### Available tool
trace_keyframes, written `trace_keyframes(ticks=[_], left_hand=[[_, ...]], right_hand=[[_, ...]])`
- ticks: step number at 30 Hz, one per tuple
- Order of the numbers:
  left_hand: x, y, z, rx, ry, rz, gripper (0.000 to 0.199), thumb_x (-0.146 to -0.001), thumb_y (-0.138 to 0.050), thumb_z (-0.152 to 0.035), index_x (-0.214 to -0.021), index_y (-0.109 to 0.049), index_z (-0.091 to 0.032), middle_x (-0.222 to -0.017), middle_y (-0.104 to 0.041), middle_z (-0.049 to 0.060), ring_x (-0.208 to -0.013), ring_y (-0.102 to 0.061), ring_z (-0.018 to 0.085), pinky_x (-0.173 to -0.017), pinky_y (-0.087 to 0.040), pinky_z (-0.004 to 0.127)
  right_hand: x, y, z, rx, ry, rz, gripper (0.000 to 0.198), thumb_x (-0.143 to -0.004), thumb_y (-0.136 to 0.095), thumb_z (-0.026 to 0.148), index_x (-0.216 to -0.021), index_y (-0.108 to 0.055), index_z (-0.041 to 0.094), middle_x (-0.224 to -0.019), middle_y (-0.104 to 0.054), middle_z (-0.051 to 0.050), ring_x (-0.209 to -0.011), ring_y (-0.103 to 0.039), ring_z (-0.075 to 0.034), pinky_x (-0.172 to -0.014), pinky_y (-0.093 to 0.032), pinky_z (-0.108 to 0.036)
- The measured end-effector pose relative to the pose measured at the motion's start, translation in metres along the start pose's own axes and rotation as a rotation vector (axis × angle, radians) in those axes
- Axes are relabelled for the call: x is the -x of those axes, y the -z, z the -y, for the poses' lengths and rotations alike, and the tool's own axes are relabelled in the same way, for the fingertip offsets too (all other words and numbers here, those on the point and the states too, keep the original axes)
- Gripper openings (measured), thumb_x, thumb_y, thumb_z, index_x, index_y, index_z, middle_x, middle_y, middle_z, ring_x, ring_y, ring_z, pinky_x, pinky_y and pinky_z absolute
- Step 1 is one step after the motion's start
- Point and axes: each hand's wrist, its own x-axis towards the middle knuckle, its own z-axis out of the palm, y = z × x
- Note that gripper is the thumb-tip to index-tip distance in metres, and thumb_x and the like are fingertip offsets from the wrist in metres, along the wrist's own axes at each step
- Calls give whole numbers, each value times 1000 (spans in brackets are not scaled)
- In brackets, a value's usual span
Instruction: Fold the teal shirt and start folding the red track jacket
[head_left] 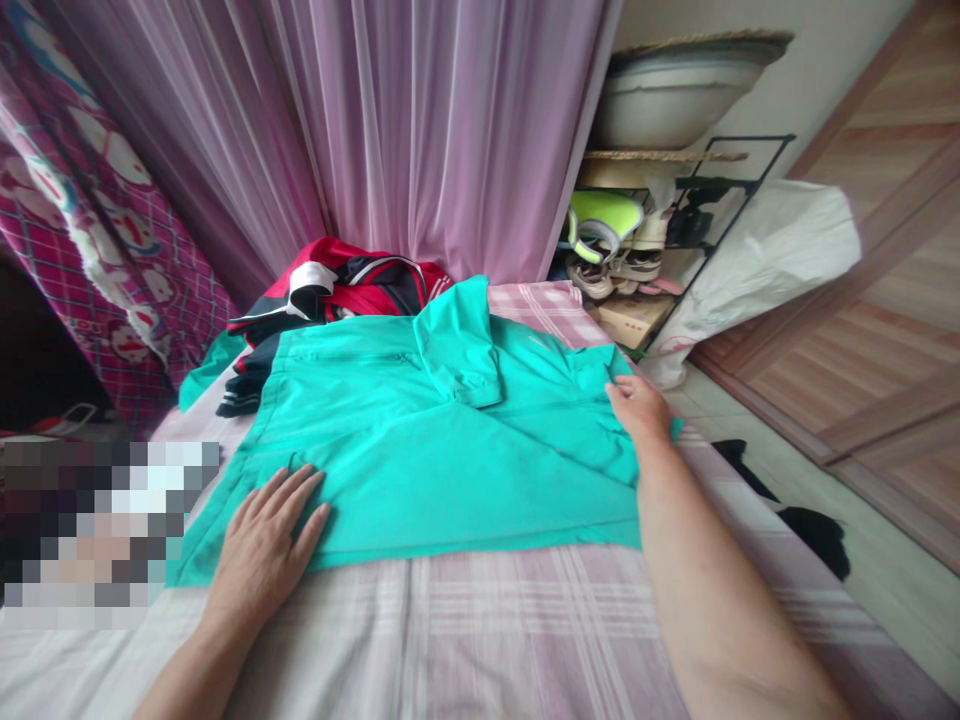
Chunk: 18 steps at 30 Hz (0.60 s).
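Note:
A turquoise jacket (450, 460) lies spread on a plaid sheet, its collar to the right and its hem to the left. One sleeve (457, 340) is folded back across its upper side, the cuff resting near the middle. My left hand (274, 525) is laid flat on the near hem corner, fingers spread a little. At the collar (596, 370), the thumb and bent fingers of my right hand (639, 405) are closed on the fabric. The underside of that grip is hidden.
Behind the jacket is a heap of red and black clothes (360, 275) against a purple curtain (450, 130). The plaid sheet (510, 640) covers the bed. Right of it stand a shoe rack (709, 250), a white plastic bag (772, 260) and a wooden door (885, 300).

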Motion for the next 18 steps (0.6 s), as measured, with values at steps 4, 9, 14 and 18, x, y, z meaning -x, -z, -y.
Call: trace_keyframes(ticks=[4, 9, 14, 18], left_hand=[[1, -1, 1, 7, 9, -9, 56, -97, -37, -57, -136, -61, -24, -142, -62, 9, -140, -47, 33, -116, -36, 55], [1, -3, 3, 11, 1, -15, 57, -97, -36, -58, -135, -62, -24, -142, -62, 10, -140, -48, 34, -115, -38, 56], [1, -4, 7, 19, -14, -12, 57, -97, -36, -57, -136, -61, -24, -142, -62, 11, -140, -47, 36, -114, -38, 57], [1, -6, 8, 26, -9, -16, 57, -96, -36, -58, -135, -61, -24, -142, -62, 10, -140, -46, 35, -114, -37, 56]], right_hand=[[-6, -3, -7, -90, -16, 43, 33, -81, -60, 36, -108, -72, 19, -101, -77, -8, -89, -70, -23, -78, -53, -33], [-15, 10, -9, -150, -40, -17, 32, -77, -58, 31, -100, -75, 18, -92, -77, -8, -82, -70, -24, -71, -53, -34], [-16, 26, -2, 101, 41, 228, 17, -74, -64, 33, -78, -78, 24, -79, -76, -4, -75, -67, -23, -66, -49, -31], [-8, 28, 4, 239, 124, 322, 13, -70, -72, 37, -77, -77, 26, -77, -75, -1, -70, -64, -20, -61, -45, -29]])
